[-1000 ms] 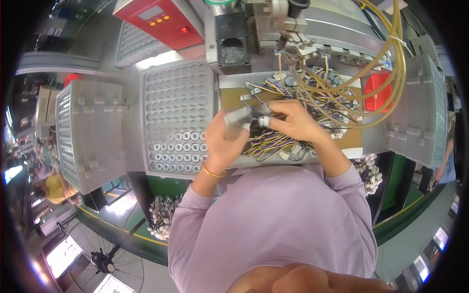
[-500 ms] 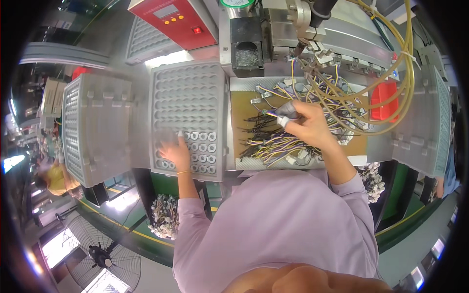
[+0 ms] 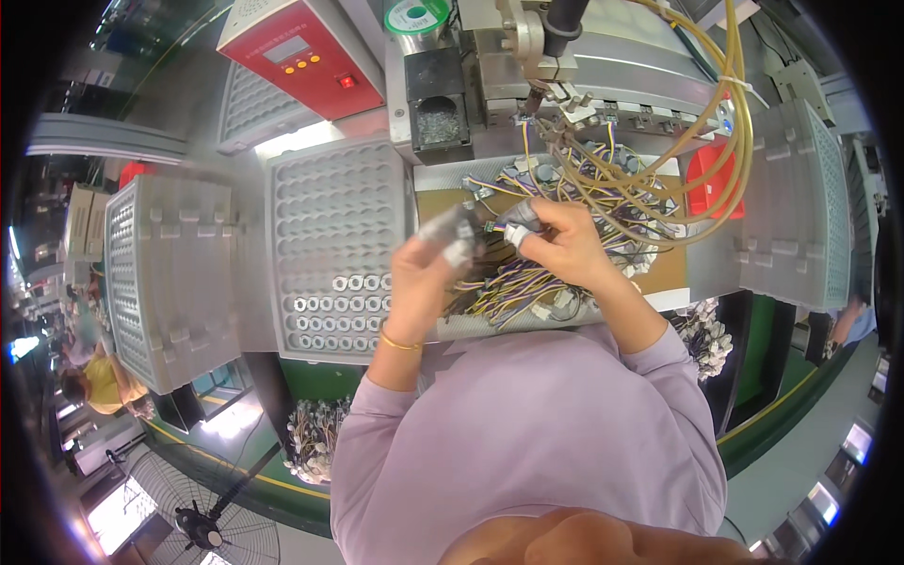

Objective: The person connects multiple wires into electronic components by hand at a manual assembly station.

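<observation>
My right hand point(image 3: 565, 243) pinches a wire lead point(image 3: 501, 227) between covered thumb and fingertips. A small green connector end on the lead points left. Facing it, my left hand point(image 3: 428, 268) is blurred; its covered thumb and fingers close toward each other on something small that I cannot make out. Beneath both hands lies a heap of wire leads point(image 3: 527, 287) in yellow, purple and black, with small pale ends. To the left, a grey moulded tray point(image 3: 325, 202) holds rows of round metal ring-shaped parts point(image 3: 341, 303) in its nearer pockets; my left forearm covers its near right corner.
Behind the heap stands a machine with a black nozzle point(image 3: 563, 33) and looped tan hoses point(image 3: 739, 141). A red controller box point(image 3: 301, 61), a solder spool point(image 3: 416, 17), a black holder point(image 3: 438, 104) and a red bin point(image 3: 713, 179) surround the work area. Stacked trays flank both sides.
My left hand has left the tray and moved right, close to my right hand. My right hand still holds the lead. The whole view has shifted slightly.
</observation>
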A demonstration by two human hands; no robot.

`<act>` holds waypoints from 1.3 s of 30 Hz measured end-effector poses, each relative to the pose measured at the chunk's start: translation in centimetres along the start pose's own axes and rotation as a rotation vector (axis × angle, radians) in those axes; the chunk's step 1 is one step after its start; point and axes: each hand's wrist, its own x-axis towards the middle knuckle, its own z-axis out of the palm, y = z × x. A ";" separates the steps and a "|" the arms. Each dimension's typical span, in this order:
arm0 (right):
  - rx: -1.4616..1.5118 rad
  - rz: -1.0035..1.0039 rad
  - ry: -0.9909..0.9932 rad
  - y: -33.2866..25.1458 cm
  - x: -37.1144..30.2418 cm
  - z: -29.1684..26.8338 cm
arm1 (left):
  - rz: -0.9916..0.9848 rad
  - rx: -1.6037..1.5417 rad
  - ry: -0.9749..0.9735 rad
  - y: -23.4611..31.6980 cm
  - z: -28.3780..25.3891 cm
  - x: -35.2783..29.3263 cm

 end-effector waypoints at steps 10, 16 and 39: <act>0.175 0.080 0.005 0.2 -0.3 -0.8 | 0.106 0.073 -0.157 -0.6 2.8 0.5; 0.054 -0.030 0.021 -0.4 -0.6 -1.1 | 0.170 0.156 -0.182 -0.4 3.4 0.0; 0.150 0.119 0.571 1.6 -1.1 -6.8 | 0.265 0.823 -0.413 -4.9 6.6 4.3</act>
